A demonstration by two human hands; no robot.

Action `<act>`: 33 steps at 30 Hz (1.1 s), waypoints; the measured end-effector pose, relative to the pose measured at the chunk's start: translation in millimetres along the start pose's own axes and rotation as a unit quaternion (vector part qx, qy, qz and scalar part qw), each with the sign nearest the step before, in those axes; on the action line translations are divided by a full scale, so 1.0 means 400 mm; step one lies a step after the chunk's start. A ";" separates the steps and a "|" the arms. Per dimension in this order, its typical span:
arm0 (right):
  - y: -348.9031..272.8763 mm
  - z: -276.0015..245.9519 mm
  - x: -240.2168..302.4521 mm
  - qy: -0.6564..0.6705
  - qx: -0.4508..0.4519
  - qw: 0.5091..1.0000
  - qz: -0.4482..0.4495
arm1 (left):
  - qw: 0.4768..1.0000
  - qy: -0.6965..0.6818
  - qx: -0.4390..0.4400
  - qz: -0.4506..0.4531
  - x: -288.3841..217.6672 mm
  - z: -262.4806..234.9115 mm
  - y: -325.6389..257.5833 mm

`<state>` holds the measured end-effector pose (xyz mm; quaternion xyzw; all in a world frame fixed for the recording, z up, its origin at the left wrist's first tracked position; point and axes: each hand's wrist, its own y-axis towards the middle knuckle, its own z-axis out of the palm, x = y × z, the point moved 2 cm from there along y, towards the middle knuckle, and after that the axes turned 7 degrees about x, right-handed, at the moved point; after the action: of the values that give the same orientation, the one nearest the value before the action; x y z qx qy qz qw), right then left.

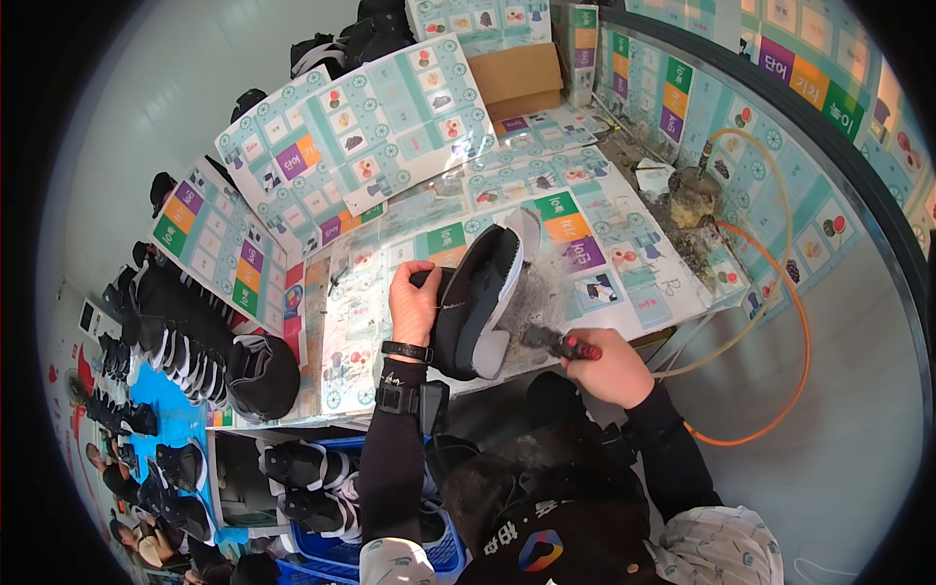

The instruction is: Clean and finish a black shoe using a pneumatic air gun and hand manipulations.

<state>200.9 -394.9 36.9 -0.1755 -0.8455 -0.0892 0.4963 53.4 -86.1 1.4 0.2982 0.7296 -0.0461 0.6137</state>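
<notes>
My left hand [414, 302] is closed on a black shoe [450, 327] with a pale grey sole [507, 292]. The shoe is tipped on its side above the front of the worktable, its sole turned to the right. In my right hand [612, 369] is a brush-like tool [556, 341] with a red and black handle and a dark, blurred tip. That tip points at the sole's lower end, a small gap away from it. The fingers of my right hand wrap the handle.
Patterned paper covers the worktable [624, 283], with dark smears beside the shoe. A crusted pot [693, 198] stands back right, with a tan hose [786, 214] and an orange hose [807, 341]. Several black shoes [263, 375] line the left; a blue basket [331, 551] holds more below.
</notes>
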 end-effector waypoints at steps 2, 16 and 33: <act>-0.006 0.018 -0.016 0.026 0.070 0.997 0.002 | 0.999 -0.023 0.005 -0.022 -0.021 0.004 -0.007; -0.007 -0.060 -0.006 0.095 -0.032 0.995 -0.028 | 0.954 -0.288 0.068 -0.047 -0.153 -0.036 0.066; 0.073 0.045 -0.020 -0.084 -0.077 0.992 -0.060 | 0.961 -0.247 -0.055 -0.111 0.011 0.020 0.051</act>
<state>201.4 -363.9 20.3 -0.1691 -0.8839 -0.1684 0.4022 70.1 -71.3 1.3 0.1604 0.5857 -0.1459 0.7810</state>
